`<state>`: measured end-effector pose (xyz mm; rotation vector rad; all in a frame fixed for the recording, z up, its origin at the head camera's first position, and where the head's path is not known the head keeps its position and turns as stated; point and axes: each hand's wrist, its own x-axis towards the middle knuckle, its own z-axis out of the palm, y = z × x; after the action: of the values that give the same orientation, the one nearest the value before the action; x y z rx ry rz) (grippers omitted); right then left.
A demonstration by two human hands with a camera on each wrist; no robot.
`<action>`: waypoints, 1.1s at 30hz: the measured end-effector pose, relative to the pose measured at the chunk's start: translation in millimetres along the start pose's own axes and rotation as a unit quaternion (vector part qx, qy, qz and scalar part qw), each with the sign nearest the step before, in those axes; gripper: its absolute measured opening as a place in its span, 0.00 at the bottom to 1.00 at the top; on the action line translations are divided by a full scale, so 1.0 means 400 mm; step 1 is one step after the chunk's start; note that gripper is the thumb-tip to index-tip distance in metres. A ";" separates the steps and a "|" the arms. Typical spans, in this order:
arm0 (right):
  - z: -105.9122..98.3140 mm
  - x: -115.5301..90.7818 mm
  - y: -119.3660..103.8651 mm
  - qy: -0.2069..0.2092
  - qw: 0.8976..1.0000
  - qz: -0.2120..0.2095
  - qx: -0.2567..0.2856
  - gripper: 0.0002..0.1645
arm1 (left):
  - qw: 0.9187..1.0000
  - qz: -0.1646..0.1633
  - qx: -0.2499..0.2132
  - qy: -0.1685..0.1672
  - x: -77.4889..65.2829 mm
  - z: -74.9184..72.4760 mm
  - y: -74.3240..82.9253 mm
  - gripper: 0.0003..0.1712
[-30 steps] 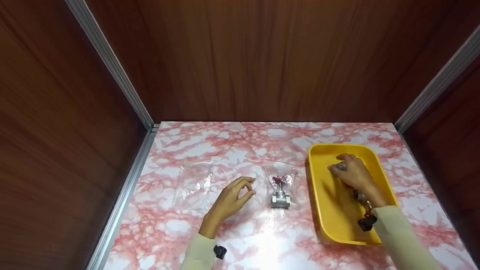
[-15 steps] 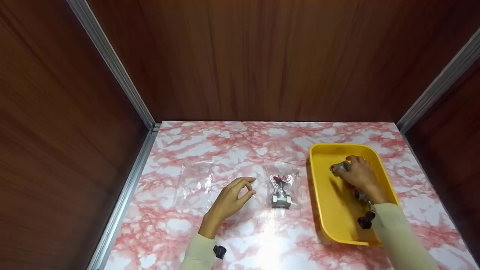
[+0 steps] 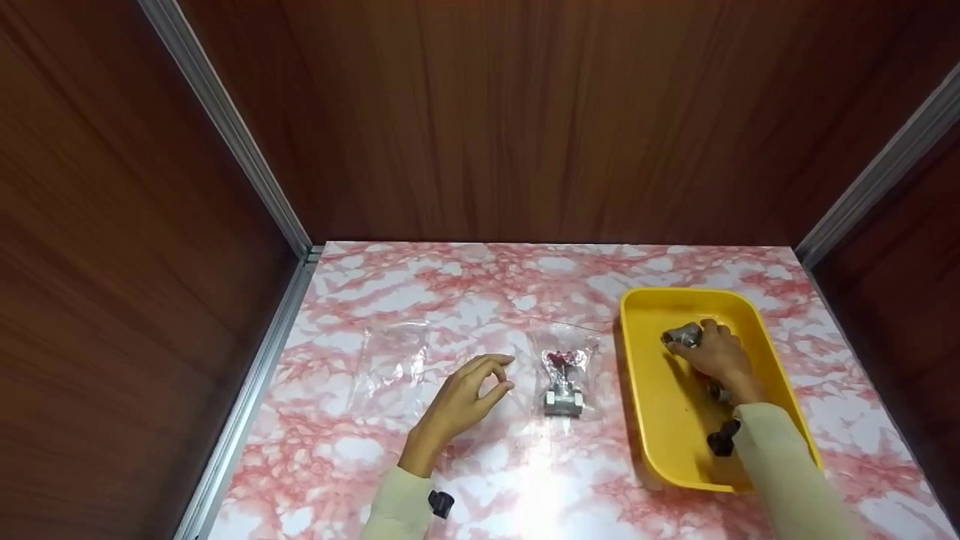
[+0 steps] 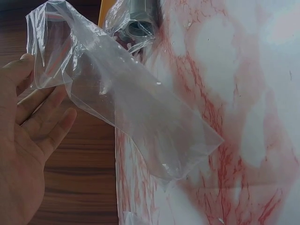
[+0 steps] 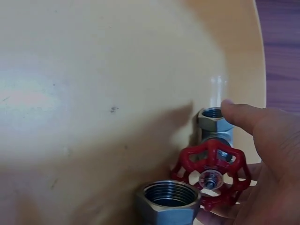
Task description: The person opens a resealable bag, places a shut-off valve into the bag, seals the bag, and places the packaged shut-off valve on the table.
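My left hand (image 3: 459,401) pinches a thin clear plastic zip bag (image 4: 140,108), which hangs limp and slants over the table in the left wrist view. Inside the yellow tray (image 3: 664,442), my right hand (image 3: 718,356) grips a steel gate valve (image 3: 684,334). Its red handwheel (image 5: 212,172) faces the camera in the right wrist view, with the thumb on the threaded hexagonal end and the fingers behind. A second steel valve (image 3: 718,391) lies in the tray under the right wrist, its threaded opening (image 5: 171,194) close by the handwheel.
Between my left hand and the tray lies a bagged valve (image 3: 562,401) with a red handwheel. Another clear bag (image 3: 390,367) lies flat at the left. Brown wood-look panels (image 3: 480,127) wall in the pink-and-white marbled table (image 3: 480,277).
My right hand has shifted slightly to the right and nearer, and more of the valve in its grip shows at the fingertips. My left hand has stayed in place.
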<state>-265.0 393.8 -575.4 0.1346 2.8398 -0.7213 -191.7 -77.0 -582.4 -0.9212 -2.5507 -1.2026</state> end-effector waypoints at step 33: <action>0.027 0.010 0.006 0.007 0.998 0.053 -0.027 0.62 | 1.000 0.007 0.002 0.000 -0.004 0.006 -0.005 0.09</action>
<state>-266.8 390.8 -586.9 0.2796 2.8363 -0.6242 -191.4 -76.9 -585.7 -0.9365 -2.5423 -1.1937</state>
